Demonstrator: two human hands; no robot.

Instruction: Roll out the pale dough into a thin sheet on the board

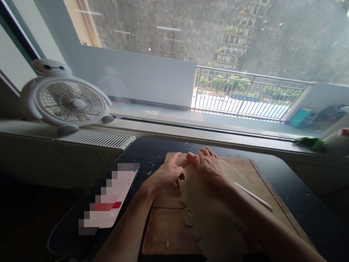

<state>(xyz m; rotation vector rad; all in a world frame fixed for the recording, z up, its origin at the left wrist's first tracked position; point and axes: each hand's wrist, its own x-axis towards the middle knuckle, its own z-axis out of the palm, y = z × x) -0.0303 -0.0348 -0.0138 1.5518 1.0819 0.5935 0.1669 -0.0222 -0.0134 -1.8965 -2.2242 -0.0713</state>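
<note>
A thin, wide sheet of dough (212,222) with a ragged left edge lies over a wooden board (163,233). My left hand (170,170) is at the sheet's upper left edge, its fingers apart, some curled in shadow by the dough. Across the far part of the sheet rests my right hand (208,163), palm down, fingers stretched forward and the thumb side toward my left hand. A slim pale rolling pin (255,197) shows on the right, partly covered by my right forearm. Whether it reaches under my right hand is hidden.
The board stands on a black table (289,182). Left of it lies a blurred-out pink screen or card (109,214). A white fan (77,103) sits on a radiator (100,140). Behind is a window; a green cloth (312,143) lies on the sill at right.
</note>
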